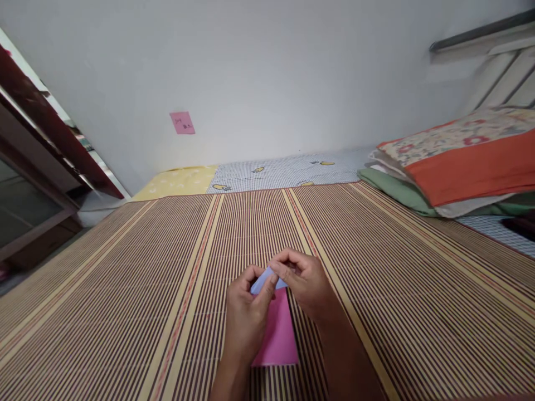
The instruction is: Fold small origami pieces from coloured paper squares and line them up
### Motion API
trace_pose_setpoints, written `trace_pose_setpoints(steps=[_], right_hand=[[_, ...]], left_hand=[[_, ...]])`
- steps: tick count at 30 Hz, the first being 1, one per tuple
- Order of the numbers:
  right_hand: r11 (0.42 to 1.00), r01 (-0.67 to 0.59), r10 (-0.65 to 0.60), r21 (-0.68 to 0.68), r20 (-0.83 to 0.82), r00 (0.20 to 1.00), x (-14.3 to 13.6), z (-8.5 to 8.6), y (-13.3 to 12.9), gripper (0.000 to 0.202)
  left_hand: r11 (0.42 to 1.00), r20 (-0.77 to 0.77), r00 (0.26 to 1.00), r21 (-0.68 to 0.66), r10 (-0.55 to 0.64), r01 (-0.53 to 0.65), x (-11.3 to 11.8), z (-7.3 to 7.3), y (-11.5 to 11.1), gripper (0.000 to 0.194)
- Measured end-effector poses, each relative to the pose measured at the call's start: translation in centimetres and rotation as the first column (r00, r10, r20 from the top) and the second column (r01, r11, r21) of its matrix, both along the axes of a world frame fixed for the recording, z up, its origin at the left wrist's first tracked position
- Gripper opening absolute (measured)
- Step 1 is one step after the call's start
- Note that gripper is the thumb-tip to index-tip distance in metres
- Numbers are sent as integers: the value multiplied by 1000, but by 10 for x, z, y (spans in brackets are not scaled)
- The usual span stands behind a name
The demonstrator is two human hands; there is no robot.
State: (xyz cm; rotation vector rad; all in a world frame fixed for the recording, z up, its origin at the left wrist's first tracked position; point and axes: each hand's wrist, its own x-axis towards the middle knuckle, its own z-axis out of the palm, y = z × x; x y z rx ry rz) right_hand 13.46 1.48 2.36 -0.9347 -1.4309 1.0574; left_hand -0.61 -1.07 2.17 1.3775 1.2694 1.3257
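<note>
Over the mat, left hand and right hand pinch blue paper from two sides, likely to steady it, near pink paper.

I see the left hand and right hand pinching blue paper, perhaps folded; from here, much of it is hidden. A pink sheet lies below on the mat, bedding far right.
</note>
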Motion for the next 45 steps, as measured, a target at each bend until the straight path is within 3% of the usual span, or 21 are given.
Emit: trace_pose_setpoints(steps=[8,12,16,20,23,27,34,39,45], right_hand=[[981,193,-191,35,-44,981,-1,-10,5,22],[980,198,-197,16,-55,979,0,-10,5,23],[981,196,-195,10,-61,979,-4,-7,3,24],[979,203,-202,7,-63,977,-4,-7,3,25],[985,170,-170,8,-54,984,1,-9,5,25],[995,104,-104,-1,-45,994,6,-9,5,25],[989,134,-134,60,-3,991,7,-1,0,22],[997,32,-36,65,58,998,5,4,-3,18],[998,-65,65,10,11,998,6,0,0,17]], left_hand=[[997,267,964,-81,6,16,2,0,2,17],[999,173,984,5,38,-39,4,-1,-1,16],[990,97,991,103,87,-97,8,-5,-4,30],[994,104,992,79,71,-79,9,-7,-3,35],[999,73,997,27,-40,38,5,-5,-2,17],[991,52,990,20,-131,130,-2,1,-3,12],[997,27,997,29,-70,69,1,5,-6,39],[987,1,988,-21,-158,158,-1,6,-2,20],[996,97,992,-32,-77,81,-4,1,0,23]])
